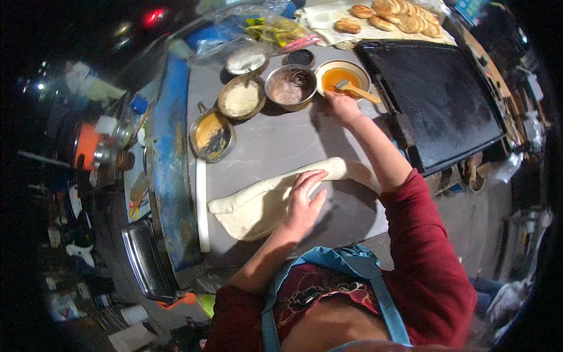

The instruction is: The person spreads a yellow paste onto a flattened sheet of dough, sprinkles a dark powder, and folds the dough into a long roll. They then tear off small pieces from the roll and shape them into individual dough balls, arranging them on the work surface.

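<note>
A long sheet of dough (250,220), rolled along its far edge, lies across the grey work surface. My left hand (305,200) rests on it with the fingers spread a little. My right hand (342,107) reaches to the near rim of a bowl of orange liquid (338,78), its fingertips partly hidden, so its grip cannot be told. A brush with a wooden handle (363,93) leans in that bowl. Left of it stand a metal pot with a brownish content (290,88), a bowl of pale powder (239,100) and a container of yellow and dark contents (212,135).
A white rod (202,207) lies left of the dough. A black griddle (440,97) borders the right side. Round flatbreads (407,20) sit on a cloth at the back, beside plastic bags (277,33). A metal tray (147,259) is at the lower left.
</note>
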Demonstrator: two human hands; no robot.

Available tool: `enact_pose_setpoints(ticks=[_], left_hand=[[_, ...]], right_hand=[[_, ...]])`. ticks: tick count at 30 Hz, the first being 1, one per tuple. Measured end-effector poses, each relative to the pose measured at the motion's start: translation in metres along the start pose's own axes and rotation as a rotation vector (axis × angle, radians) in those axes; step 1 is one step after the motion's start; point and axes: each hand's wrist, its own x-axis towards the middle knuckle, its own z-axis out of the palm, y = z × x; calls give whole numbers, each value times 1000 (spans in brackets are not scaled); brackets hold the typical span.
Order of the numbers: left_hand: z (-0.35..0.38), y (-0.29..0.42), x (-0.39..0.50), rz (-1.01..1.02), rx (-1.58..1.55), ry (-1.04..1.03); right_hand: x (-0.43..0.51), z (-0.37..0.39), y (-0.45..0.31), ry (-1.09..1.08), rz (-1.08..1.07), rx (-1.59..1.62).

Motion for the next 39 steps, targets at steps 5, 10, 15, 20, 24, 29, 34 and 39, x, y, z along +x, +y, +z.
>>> enact_pose_setpoints(ticks=[5,10,15,20,24,29,34,39], left_hand=[[-19,-27,-6,-149,-198,145],[-39,-70,28,-406,-1252,408],[-45,-48,-3,-352,-1407,258],[-127,-79,-37,-288,-465,384],[-145,-116,-76,-321,492,240],[-121,-88,-155,-105,607,190],[-139,-82,-123,-443,13,290],[-134,-98,-104,-416,693,-35]], right_hand=[[-46,-35,-31,205,-78,179],[-167,-32,-165,-219,-142,997],[-154,9,-213,220,-446,769],[-124,34,-208,-18,-426,542],[-151,48,-237,32,-657,302],[-195,28,-214,87,-857,554],[-156,28,-226,-21,-632,554],[-159,32,-238,-53,-842,-135]])
